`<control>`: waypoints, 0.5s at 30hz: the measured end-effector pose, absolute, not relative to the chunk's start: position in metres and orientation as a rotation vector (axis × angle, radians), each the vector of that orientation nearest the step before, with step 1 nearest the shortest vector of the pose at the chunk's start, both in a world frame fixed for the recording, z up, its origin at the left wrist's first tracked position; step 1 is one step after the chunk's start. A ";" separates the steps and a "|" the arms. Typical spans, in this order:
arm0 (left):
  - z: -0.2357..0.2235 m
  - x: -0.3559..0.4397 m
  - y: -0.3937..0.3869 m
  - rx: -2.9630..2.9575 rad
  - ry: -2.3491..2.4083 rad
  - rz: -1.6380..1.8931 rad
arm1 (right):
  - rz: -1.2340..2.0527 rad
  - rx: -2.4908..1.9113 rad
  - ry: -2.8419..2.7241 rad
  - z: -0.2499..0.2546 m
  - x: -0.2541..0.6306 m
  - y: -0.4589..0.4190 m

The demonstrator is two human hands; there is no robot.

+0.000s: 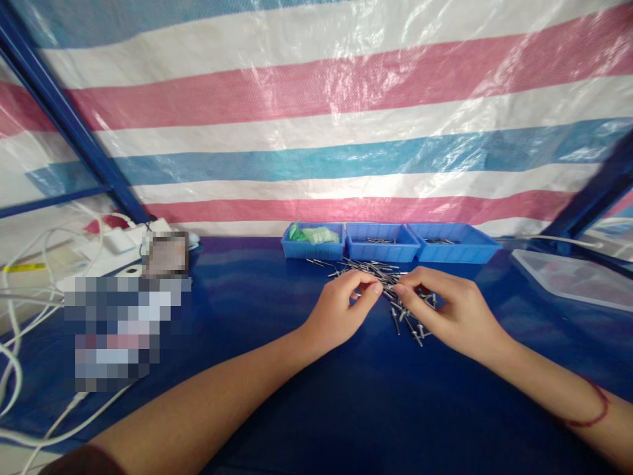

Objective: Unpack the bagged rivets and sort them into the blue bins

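A loose pile of silvery blind rivets [378, 269] with long thin stems lies on the blue tabletop. Above its front part, my left hand [345, 305] and my right hand [450, 310] meet almost fingertip to fingertip. Thumb and index finger are pinched together on each hand. A small silvery piece, seemingly a blind rivet, shows between the two pinches; most of it is covered by the fingers. Several rivets lie under and beside my right fingers, pointing various ways.
Behind the pile stand three blue bins: the left bin [314, 249] holds green plastic, the middle bin [380, 252] and right bin [459, 253] some rivets. A clear plastic lid [568, 280] lies right. White cables [54, 439] and a power strip [119, 241] crowd the left.
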State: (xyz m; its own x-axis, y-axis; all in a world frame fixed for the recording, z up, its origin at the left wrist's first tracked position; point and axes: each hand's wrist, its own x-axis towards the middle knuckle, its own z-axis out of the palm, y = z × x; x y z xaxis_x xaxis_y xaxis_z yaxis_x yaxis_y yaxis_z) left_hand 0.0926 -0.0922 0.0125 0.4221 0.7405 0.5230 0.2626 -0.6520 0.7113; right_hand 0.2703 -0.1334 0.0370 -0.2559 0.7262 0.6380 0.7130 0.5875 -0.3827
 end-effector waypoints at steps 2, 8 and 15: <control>0.012 0.091 -0.092 2.208 0.902 1.216 | 0.006 -1.219 -1.930 0.037 0.279 -0.124; 0.013 0.084 -0.088 2.701 1.196 0.900 | -0.336 -1.726 -1.546 0.037 0.345 -0.085; 0.014 0.079 -0.086 2.852 1.341 0.604 | -0.501 -1.885 -1.550 0.020 0.396 -0.061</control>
